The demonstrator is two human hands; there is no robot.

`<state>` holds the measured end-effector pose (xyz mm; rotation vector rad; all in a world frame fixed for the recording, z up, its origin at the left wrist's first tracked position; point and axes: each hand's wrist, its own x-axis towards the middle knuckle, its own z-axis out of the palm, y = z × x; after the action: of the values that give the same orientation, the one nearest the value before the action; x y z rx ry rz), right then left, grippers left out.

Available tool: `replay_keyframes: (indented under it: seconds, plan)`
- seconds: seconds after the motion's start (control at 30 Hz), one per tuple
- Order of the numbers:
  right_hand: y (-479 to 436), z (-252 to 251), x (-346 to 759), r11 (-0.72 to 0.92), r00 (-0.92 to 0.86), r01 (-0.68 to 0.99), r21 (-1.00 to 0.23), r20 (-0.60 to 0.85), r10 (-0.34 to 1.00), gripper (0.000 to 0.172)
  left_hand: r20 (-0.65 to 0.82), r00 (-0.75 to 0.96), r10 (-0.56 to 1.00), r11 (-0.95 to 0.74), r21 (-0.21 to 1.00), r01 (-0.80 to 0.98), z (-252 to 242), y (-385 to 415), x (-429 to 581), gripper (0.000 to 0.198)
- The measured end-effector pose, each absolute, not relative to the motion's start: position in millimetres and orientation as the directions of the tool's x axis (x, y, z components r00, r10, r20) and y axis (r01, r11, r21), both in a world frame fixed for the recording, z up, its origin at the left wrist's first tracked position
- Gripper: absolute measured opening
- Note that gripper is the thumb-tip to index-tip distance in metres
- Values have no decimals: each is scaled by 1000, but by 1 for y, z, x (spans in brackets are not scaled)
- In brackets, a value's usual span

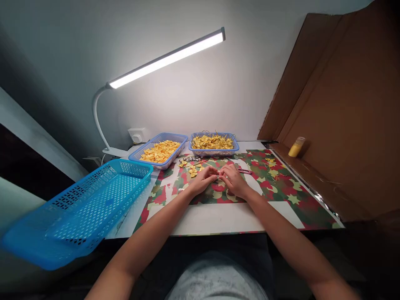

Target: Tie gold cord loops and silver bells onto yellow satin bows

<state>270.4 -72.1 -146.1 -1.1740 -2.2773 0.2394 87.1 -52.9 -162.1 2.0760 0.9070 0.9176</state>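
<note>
My left hand (204,180) and my right hand (231,178) meet over the middle of the patterned table cover (196,198). The fingers of both are bent together around something too small to make out. Just beyond my left hand lie a few gold bows (193,171), with several silvery round pieces (190,159) behind them. A pink tool (244,171) rests beside my right hand, partly hidden by it. Farther back, one blue basket (178,138) holds yellow-gold bows (161,151), and another (214,153) holds gold cord pieces (212,141).
An empty turquoise basket (106,204) juts over the left edge. A lit lamp (168,58) arches above. Gold scraps (272,168) lie at the right. Near the cardboard wall (346,108) stands a tilted yellow bottle (296,147).
</note>
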Motion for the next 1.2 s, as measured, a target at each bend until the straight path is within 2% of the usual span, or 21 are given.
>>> replay_keyframes:
  seconds: [0.13, 0.33, 0.43, 0.6, 0.73, 0.83, 0.9, 0.97, 1.2]
  plan:
    - [-68, -155, 273, 642, -416, 614, -459, 502, 758, 19, 258, 570, 780, -471, 842, 262, -166, -52, 88, 37]
    - [-57, -169, 278, 653, -298, 541, -530, 606, 738, 12, 228, 502, 834, -394, 884, 252, -171, -47, 84, 46]
    - [-54, -173, 279, 644, -234, 540, -541, 639, 733, 15, 218, 495, 841, -378, 892, 249, -171, -46, 83, 46]
    - [-51, -178, 273, 656, -243, 531, -536, 646, 724, 4, 215, 492, 843, -369, 898, 240, -173, -47, 84, 47]
    - [-51, -181, 269, 657, -235, 526, -540, 650, 723, 4, 219, 492, 843, -366, 903, 226, -173, -47, 84, 46]
    - [-52, -183, 267, 660, -239, 526, -536, 651, 720, 12, 220, 503, 836, -361, 911, 200, -174, -46, 83, 44]
    - [-52, -184, 265, 660, -244, 531, -531, 650, 719, 4, 218, 508, 833, -350, 919, 179, -177, -44, 82, 40]
    - [-52, -184, 265, 657, -243, 537, -529, 649, 721, 6, 210, 503, 838, -328, 931, 158, -181, -42, 81, 35]
    - [-53, -185, 268, 643, -242, 577, -504, 646, 724, 8, 161, 399, 903, -200, 978, 58, -193, -28, 77, 30]
